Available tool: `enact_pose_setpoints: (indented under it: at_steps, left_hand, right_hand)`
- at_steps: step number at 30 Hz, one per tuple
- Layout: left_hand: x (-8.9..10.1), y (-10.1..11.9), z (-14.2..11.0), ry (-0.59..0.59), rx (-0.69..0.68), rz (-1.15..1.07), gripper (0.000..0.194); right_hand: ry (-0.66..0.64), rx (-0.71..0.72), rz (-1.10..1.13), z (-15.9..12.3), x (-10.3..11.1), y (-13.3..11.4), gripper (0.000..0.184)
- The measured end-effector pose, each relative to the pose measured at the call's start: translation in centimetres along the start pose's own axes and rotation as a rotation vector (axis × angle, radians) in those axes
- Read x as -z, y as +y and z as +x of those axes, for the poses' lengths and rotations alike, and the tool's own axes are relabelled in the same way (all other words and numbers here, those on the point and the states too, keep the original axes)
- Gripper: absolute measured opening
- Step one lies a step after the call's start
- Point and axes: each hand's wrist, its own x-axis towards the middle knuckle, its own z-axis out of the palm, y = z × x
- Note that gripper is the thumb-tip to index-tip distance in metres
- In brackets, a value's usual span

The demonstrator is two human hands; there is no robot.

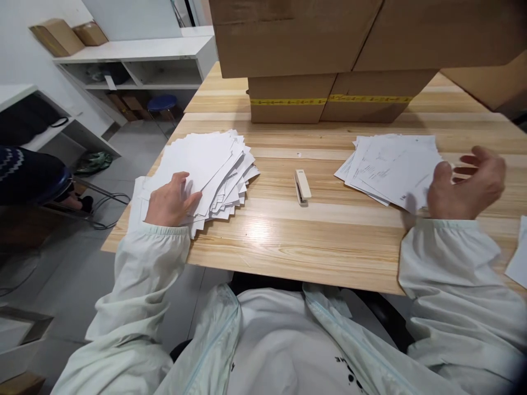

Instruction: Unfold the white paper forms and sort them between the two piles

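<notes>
On the left of the wooden table lies a thick, fanned-out pile of white paper sheets point(206, 159). My left hand point(171, 200) rests on the pile's near left part, fingers apart, gripping nothing that I can see. To the right is a smaller pile of printed sheets point(391, 164). My right hand point(469, 184) hovers at that pile's right edge, palm turned inward and fingers spread, with nothing in it. A cream stapler point(302, 186) lies between the two piles, apart from both hands.
Brown cardboard boxes point(288, 99) with yellow tape stand stacked at the table's back. Another white sheet point(517, 258) shows at the right edge. Left of the table are white shelves point(135, 49), a blue stool point(162, 102) and part of a seated person point(28, 175).
</notes>
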Motion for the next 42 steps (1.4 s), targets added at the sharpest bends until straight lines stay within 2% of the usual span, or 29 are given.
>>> enact_pose_setpoints:
  at_steps: [4, 7, 10, 13, 17, 19, 21, 22, 23, 25, 27, 28, 29, 30, 31, 33, 35, 37, 39, 40, 42]
  left_hand:
    - [0.5, 0.1, -0.2, -0.002, 0.002, -0.018, 0.053]
    - [0.6, 0.0, -0.2, 0.016, 0.01, -0.032, 0.048]
    - [0.5, -0.2, -0.2, 0.038, 0.009, -0.045, 0.041]
    - [0.1, -0.5, 0.1, 0.093, 0.003, -0.042, 0.032]
    - [-0.1, -0.9, 0.5, 0.213, 0.006, 0.022, 0.025]
    - [0.2, -0.3, 0.0, 0.298, 0.02, 0.049, 0.022]
    - [0.6, 1.2, -1.2, 0.396, 0.004, 0.06, 0.023]
    - [0.7, 2.3, -2.1, 0.445, -0.027, 0.058, 0.025]
    - [0.7, 3.8, -3.1, 0.486, -0.079, 0.05, 0.028]
    - [0.1, 7.2, -5.5, 0.564, -0.228, 0.024, 0.031]
    - [-1.1, 11.0, -7.8, 0.528, -0.458, -0.045, 0.033]
    - [-2.0, 12.7, -8.8, 0.498, -0.561, -0.077, 0.032]
    - [-2.8, 14.2, -9.6, 0.48, -0.635, -0.104, 0.031]
    - [-3.6, 15.5, -10.3, 0.466, -0.676, -0.139, 0.031]
    - [-4.2, 16.4, -10.8, 0.429, -0.705, -0.186, 0.03]
    - [-5.0, 17.2, -11.1, 0.309, -0.732, -0.338, 0.025]
    - [-5.0, 16.7, -10.5, 0.211, -0.655, -0.553, 0.014]
    - [-4.7, 15.4, -9.4, 0.216, -0.433, -0.772, 0.013]
    - [-4.6, 13.9, -8.0, 0.258, -0.181, -0.969, 0.031]
    - [-4.7, 13.3, -7.4, 0.241, -0.091, -1.078, 0.043]
    - [-5.1, 12.8, -6.6, 0.065, 0.005, -1.318, 0.066]
  right_hand:
    - [-0.136, 0.013, 0.24, -1.2, 1.9, -6.9, 0.055]
    - [-0.186, 0.066, 0.318, -2.3, 3.2, -10.5, 0.05]
    - [-0.226, 0.106, 0.361, -3.0, 3.9, -12.3, 0.047]
    - [-0.266, 0.117, 0.373, -3.4, 4.2, -13.0, 0.044]
    - [-0.287, 0.119, 0.402, -3.7, 4.6, -13.7, 0.038]
    - [-0.276, 0.11, 0.417, -4.2, 5.1, -14.5, 0.034]
    - [-0.281, 0.071, 0.492, -5.0, 6.0, -15.9, 0.029]
    - [-0.335, 0.034, 0.58, -5.5, 6.5, -16.7, 0.028]
    - [-0.448, -0.014, 0.699, -6.0, 7.1, -17.7, 0.029]
    - [-0.851, -0.136, 0.984, -7.2, 8.4, -19.7, 0.039]
    - [-1.293, -0.254, 1.211, -8.5, 9.4, -21.5, 0.057]
    - [-1.448, -0.292, 1.276, -9.0, 9.7, -22.1, 0.065]
    - [-1.532, -0.313, 1.311, -9.6, 9.8, -22.5, 0.069]
    - [-1.549, -0.311, 1.317, -10.1, 9.8, -22.7, 0.069]
    - [-1.511, -0.29, 1.299, -10.6, 9.6, -22.7, 0.066]
    - [-1.375, -0.243, 1.233, -11.2, 8.9, -22.1, 0.054]
    - [-1.283, -0.238, 1.205, -11.2, 8.1, -21.3, 0.05]
    - [-1.287, -0.28, 1.24, -10.8, 7.6, -20.6, 0.051]
    - [-1.299, -0.331, 1.294, -10.2, 7.6, -20.3, 0.05]
    - [-1.296, -0.351, 1.315, -9.9, 7.7, -20.3, 0.049]
    - [-1.282, -0.374, 1.344, -9.5, 7.9, -20.4, 0.048]
